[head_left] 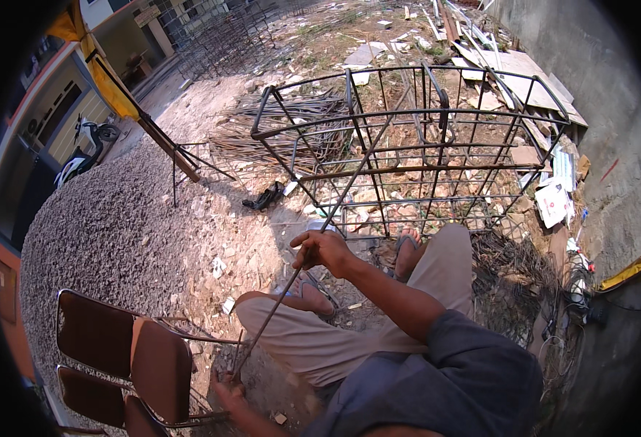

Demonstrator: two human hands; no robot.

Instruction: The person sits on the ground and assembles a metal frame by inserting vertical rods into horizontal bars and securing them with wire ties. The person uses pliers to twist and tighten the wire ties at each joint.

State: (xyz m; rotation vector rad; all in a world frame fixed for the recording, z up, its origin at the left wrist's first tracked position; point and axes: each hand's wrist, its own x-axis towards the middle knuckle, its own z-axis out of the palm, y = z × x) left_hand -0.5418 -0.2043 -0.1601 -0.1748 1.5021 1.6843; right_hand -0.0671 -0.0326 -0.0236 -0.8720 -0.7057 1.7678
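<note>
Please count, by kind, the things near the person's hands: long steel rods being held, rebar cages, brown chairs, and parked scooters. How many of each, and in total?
Long steel rod, held by both hands: 1
Rebar cage: 1
Brown chairs: 2
Parked scooter: 1
Total: 5

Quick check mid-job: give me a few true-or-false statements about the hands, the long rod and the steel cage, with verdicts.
1. The right hand grips the long rod partway along it. True.
2. The left hand rests on the steel cage. False: it is low by the rod's near end, close to the brown chairs, well away from the cage.
3. The rod's far end reaches into the cage. True.
4. The cage lies flattened on the ground. False: it stands as an open box frame of bars.
5. The person wears closed boots. False: a sandal shows on the foot nearest the cage.
6. A scooter is parked at the far left. True.
</note>
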